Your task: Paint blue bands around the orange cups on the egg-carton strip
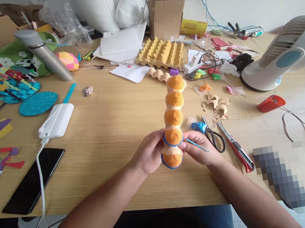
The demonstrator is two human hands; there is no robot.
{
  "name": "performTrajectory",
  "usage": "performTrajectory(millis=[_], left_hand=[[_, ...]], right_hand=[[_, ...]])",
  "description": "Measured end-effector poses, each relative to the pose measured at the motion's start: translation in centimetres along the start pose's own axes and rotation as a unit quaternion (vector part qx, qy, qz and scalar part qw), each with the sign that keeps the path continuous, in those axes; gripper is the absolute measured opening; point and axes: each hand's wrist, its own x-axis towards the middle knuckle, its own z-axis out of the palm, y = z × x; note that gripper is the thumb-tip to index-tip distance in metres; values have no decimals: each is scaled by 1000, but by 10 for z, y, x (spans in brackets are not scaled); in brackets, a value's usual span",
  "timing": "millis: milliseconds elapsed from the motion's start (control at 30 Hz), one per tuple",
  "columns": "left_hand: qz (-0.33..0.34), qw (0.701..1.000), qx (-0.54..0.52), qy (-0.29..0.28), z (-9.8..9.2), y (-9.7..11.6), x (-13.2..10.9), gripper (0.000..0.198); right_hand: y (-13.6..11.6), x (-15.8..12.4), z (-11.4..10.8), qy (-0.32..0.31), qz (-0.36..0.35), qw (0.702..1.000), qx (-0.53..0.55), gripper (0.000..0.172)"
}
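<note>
A strip cut from an egg carton (173,116) is held upright over the table, its several bumps covered in orange that looks like soft clay. Thin blue edging runs round the lower part of the two nearest bumps. My left hand (150,151) grips the strip's left side near its lower end, fingers closed and partly hidden behind it. At the right edge, my right hand (198,147) is closed, thumb and fingers pinching a thin blue strand (197,145) against the fourth bump. The strand's loose end trails over that hand.
Right of my hands lie scissors (215,138), a blue packet (199,126), a red utility knife (237,148) and carton scraps (218,104). Behind are a yellow egg tray (161,54) and a fan (280,54). A phone (34,181), power bank (57,121) and metal flask (48,57) stand left.
</note>
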Motion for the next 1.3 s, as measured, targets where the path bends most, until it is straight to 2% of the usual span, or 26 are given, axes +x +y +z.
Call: performTrajectory(millis=[133, 267, 467, 600, 767, 1033, 1300], left_hand=[[28, 1000, 2, 3, 0, -1, -1, 51], [55, 998, 28, -8, 0, 0, -1, 47], [65, 998, 20, 11, -2, -2, 1, 41], [77, 996, 32, 23, -2, -2, 1, 35], [89, 995, 43, 5, 2, 1, -3, 30], [69, 997, 22, -15, -1, 2, -1, 33], [67, 998, 19, -3, 1, 1, -1, 35]], right_hand=[[3, 0, -1, 50, 5, 998, 22, 27], [3, 0, 1, 58, 15, 997, 44, 29], [1, 0, 4, 77, 21, 995, 55, 33], [1, 0, 4, 76, 21, 996, 53, 34], [0, -1, 6, 69, 16, 996, 56, 31], [-1, -1, 6, 75, 23, 995, 53, 36], [1, -1, 6, 67, 25, 995, 67, 32]])
